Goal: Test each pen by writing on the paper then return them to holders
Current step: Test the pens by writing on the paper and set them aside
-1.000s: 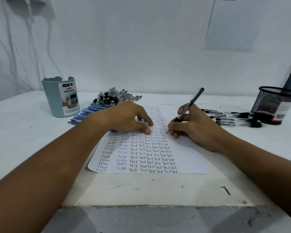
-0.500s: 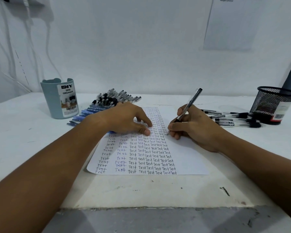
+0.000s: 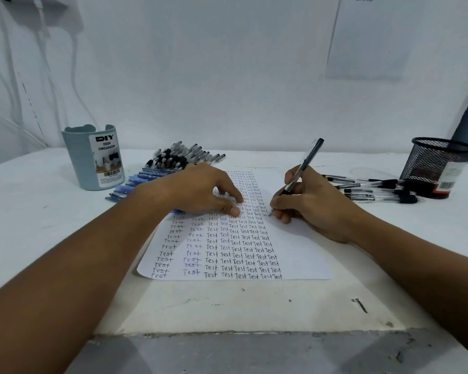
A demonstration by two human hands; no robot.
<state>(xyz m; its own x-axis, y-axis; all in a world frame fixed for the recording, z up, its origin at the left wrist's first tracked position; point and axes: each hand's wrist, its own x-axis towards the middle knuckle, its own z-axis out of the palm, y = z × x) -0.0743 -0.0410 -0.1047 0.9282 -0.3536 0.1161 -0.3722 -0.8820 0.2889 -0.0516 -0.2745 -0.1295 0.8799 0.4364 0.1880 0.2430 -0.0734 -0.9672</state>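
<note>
The head view looked down on a white tabletop (image 3: 38,211) where a white sheet of paper (image 3: 295,252) lay, covered in columns of the handwritten word "Test". The right hand (image 3: 312,203) pinched a slim black-and-clear ballpoint pen (image 3: 304,166) between thumb and curled fingers (image 3: 277,202), its tip touching the paper at the right edge of the written columns and its barrel leaning up and away. The left hand (image 3: 200,188) rested on the upper part of the sheet, fingers relaxed and slightly spread, thumb and fingertips pressing the paper flat.

Behind the left hand lay a pile of black-capped clear pens (image 3: 179,156), with a row of blue pens (image 3: 135,182) just beside it, partly hidden by the wrist. A pale blue-grey plastic desk organizer (image 3: 77,160) with a "DIY" label stood upright near them on the left. On the right, several more black-and-clear pens (image 3: 373,188) lay flat beside a black wire-mesh pen holder (image 3: 435,166), which stood upright near the wall.
</note>
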